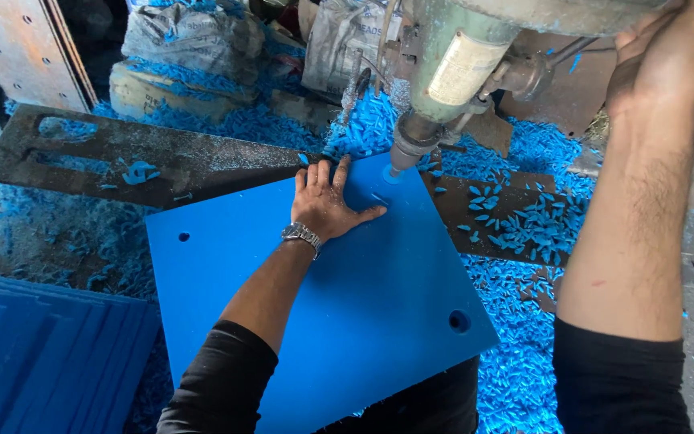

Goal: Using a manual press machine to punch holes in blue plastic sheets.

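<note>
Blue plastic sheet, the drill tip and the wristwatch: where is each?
Blue plastic sheet (363, 305): head view, bare middle of its face.
Drill tip (396, 169): head view, where it meets the sheet.
Wristwatch (301, 234): head view, metal band.

Your left hand presses flat on the blue plastic sheet, the drill bit just beside its fingertips; your right hand grips the drill's lever above.

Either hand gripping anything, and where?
Left hand only presses flat on the blue sheet, near the drill bit. Right hand is up at the drill press; grip unclear.
</note>
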